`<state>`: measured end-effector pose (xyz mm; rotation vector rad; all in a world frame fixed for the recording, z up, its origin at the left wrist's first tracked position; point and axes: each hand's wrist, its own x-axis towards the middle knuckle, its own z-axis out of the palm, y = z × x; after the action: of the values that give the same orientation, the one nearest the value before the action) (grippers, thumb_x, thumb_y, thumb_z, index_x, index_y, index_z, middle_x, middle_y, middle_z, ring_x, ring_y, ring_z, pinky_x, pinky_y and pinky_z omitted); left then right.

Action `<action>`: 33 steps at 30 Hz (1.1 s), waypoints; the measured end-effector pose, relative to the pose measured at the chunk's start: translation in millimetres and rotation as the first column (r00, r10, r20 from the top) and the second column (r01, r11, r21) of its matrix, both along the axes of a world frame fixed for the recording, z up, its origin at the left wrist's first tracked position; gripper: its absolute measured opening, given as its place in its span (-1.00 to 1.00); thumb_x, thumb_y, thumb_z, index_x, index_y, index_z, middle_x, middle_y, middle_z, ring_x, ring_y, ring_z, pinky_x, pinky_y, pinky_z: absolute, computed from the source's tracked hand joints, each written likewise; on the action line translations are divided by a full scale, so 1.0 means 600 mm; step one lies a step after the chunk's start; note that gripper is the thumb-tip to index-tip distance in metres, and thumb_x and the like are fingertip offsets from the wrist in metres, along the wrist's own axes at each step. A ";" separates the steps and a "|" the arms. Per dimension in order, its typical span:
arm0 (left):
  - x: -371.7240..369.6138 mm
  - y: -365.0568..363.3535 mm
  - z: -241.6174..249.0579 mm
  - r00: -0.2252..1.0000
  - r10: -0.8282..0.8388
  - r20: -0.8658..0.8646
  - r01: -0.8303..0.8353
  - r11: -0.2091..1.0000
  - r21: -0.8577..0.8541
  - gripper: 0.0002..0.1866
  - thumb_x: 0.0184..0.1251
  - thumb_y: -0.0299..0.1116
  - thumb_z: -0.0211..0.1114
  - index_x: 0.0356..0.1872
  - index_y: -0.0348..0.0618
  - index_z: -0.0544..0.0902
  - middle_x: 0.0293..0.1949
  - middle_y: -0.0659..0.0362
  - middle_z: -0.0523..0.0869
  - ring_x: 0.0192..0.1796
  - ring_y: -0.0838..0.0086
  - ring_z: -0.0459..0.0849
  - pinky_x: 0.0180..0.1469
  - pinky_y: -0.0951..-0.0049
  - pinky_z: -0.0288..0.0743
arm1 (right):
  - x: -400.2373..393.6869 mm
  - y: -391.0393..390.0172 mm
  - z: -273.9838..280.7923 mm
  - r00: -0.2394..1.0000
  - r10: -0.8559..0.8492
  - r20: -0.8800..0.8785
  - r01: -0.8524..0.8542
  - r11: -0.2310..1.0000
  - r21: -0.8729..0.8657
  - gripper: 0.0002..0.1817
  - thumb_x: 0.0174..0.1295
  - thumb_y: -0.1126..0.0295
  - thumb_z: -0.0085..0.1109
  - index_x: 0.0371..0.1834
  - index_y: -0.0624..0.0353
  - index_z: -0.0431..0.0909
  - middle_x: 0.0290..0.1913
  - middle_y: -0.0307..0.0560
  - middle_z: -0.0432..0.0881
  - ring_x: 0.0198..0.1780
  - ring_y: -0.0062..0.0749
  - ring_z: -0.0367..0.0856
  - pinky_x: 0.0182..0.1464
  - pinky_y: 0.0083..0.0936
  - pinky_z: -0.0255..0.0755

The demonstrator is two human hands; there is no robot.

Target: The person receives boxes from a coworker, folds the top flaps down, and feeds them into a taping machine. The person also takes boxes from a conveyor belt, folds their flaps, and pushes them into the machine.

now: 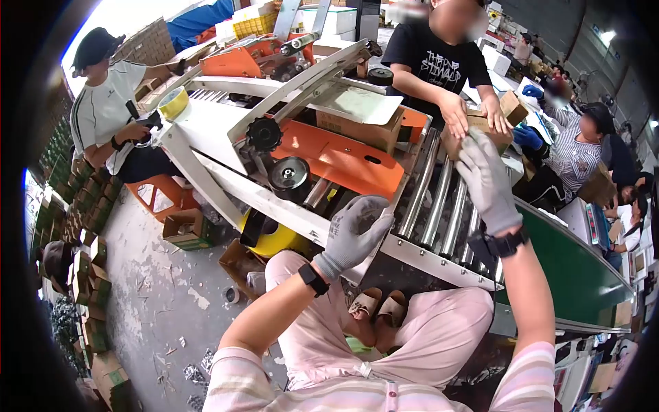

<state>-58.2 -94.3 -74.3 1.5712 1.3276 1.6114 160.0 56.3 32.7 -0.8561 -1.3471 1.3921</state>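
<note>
My right hand (484, 177), in a grey glove, reaches forward over the metal rollers (434, 206) with its fingers stretched out. Its fingertips overlap the near side of a brown cardboard box (500, 140), which sits at the far end of the rollers. Across from me, a person in a black T-shirt rests both hands (454, 113) on that same box. My left hand (358, 232), gloved too, hovers by the near left corner of the rollers, fingers curved and apart from the thumb, with nothing in it.
Left of the rollers stands a machine with an orange plate (336, 147) and black knobs (263, 134). A green conveyor belt (563, 275) runs off right. Another person sits on an orange stool (161, 198) at left, near a tape roll (174, 103). Other people work at right.
</note>
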 end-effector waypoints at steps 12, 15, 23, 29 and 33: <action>0.009 0.034 -0.025 0.950 0.131 -0.285 -0.140 0.990 -0.011 -0.67 0.47 -0.11 0.34 -0.38 -0.18 0.70 -0.52 0.00 0.62 -0.46 0.10 0.61 -0.36 0.22 0.45 | 0.251 -0.287 -0.153 0.580 -0.446 0.681 -0.198 0.734 0.650 -0.31 0.31 0.41 0.28 0.49 0.36 0.29 0.51 0.28 0.32 0.52 0.16 0.31 0.53 -0.10 0.23; 0.015 0.030 -0.035 0.944 0.201 -0.263 -0.199 0.979 0.036 -0.62 0.46 -0.12 0.35 -0.48 -0.18 0.63 -0.56 0.00 0.56 -0.49 0.09 0.55 -0.39 0.20 0.40 | 0.249 -0.315 -0.200 0.561 -0.480 0.674 -0.195 0.715 0.671 -0.33 0.32 0.39 0.27 0.48 0.33 0.30 0.51 0.28 0.32 0.50 0.16 0.33 0.44 -0.14 0.37; 0.030 0.028 -0.041 0.878 0.327 -0.349 -0.284 0.944 0.170 -0.65 0.40 -0.17 0.40 -0.53 -0.14 0.59 -0.55 0.03 0.56 -0.47 0.07 0.59 -0.42 0.20 0.40 | 0.248 -0.314 -0.230 0.600 -0.578 0.554 -0.091 0.638 0.765 -0.56 0.39 0.50 0.20 0.30 0.41 0.46 0.32 0.25 0.55 0.33 0.13 0.53 0.39 -0.09 0.41; 0.028 0.029 -0.042 0.863 0.328 -0.383 -0.289 0.944 0.158 -0.64 0.40 -0.16 0.39 -0.55 -0.13 0.58 -0.58 0.03 0.55 -0.48 0.09 0.59 -0.43 0.20 0.40 | 0.254 -0.324 -0.234 0.647 -0.492 0.582 -0.192 0.634 0.749 -0.84 0.30 0.56 0.24 -0.10 0.36 0.66 -0.06 0.11 0.73 0.05 0.10 0.69 0.25 -0.07 0.51; 0.026 0.026 -0.041 0.850 0.315 -0.423 -0.287 0.949 0.131 -0.65 0.41 -0.12 0.35 -0.54 -0.07 0.63 -0.56 0.09 0.62 -0.43 0.13 0.66 -0.38 0.19 0.47 | 0.244 -0.325 -0.232 0.640 -0.488 0.594 -0.182 0.654 0.734 -0.89 0.24 0.56 0.29 -0.19 0.31 0.68 -0.11 0.10 0.72 -0.02 0.07 0.70 0.17 -0.10 0.55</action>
<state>-42.4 -78.4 -99.2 1.9222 1.8584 1.5355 306.2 -138.5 -106.8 -0.9681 -2.1885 0.1220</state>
